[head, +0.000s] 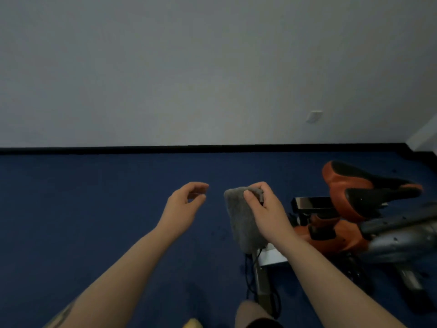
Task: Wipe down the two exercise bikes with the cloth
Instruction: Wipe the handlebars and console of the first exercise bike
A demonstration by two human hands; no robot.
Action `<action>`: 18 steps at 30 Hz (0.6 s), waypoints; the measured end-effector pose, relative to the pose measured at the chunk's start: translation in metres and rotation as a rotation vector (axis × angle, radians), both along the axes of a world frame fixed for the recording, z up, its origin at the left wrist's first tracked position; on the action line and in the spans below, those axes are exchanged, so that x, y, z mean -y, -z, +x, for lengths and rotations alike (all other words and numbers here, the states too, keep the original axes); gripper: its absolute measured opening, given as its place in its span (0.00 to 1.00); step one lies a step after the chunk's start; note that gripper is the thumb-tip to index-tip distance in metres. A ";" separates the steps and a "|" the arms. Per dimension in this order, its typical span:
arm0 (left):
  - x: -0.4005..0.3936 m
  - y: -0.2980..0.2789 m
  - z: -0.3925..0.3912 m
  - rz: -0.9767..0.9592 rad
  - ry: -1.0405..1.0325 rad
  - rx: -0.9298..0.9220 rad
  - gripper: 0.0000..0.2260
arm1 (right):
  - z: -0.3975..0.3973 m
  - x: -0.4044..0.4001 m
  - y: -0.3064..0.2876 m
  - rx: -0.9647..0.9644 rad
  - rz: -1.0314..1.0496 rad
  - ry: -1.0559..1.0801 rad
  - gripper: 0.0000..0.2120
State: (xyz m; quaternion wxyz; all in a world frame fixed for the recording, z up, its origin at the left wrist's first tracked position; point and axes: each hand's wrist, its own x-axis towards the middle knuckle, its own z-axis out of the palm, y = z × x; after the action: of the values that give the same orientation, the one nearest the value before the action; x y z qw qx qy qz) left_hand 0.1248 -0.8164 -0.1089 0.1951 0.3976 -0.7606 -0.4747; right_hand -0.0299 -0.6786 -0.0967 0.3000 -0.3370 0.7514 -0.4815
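The right hand point(262, 204) pinches the top of a grey cloth point(241, 221), thumb and fingers curled round it, and the cloth hangs down over the blue carpet point(94, 209). The left hand point(186, 200) holds nothing, fingers loosely curled. An orange-and-black exercise bike point(354, 209) stands just right of the cloth, apparently not touching it.

fuzzy grey cloth point(243, 221) (matt); carpeted floor point(106, 185)
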 end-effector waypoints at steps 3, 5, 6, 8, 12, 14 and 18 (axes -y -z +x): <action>0.036 -0.002 -0.018 -0.007 0.061 -0.033 0.11 | -0.003 0.028 -0.007 0.056 -0.005 0.051 0.03; 0.055 -0.002 -0.035 0.000 0.104 -0.046 0.11 | -0.011 0.046 -0.010 0.071 -0.013 0.085 0.04; 0.064 -0.001 -0.044 0.004 0.126 -0.050 0.11 | -0.016 0.056 -0.010 0.073 -0.022 0.109 0.03; 0.083 0.001 -0.062 0.003 0.173 -0.054 0.11 | -0.032 0.076 -0.010 0.082 -0.057 0.164 0.03; 0.130 0.002 -0.105 -0.009 0.257 -0.040 0.12 | -0.069 0.119 -0.003 0.076 -0.152 0.261 0.01; 0.157 0.000 -0.130 -0.026 0.277 -0.038 0.12 | -0.091 0.140 -0.003 0.095 -0.175 0.284 0.00; 0.205 -0.011 -0.189 -0.054 0.350 -0.025 0.12 | -0.140 0.175 -0.006 0.094 -0.186 0.322 0.01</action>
State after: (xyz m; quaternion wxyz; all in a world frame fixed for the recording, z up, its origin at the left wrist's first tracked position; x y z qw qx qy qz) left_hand -0.0637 -1.0211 -0.0983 0.1295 0.2477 -0.8283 -0.4856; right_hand -0.1702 -0.8534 -0.0908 0.2214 -0.2158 0.7332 -0.6057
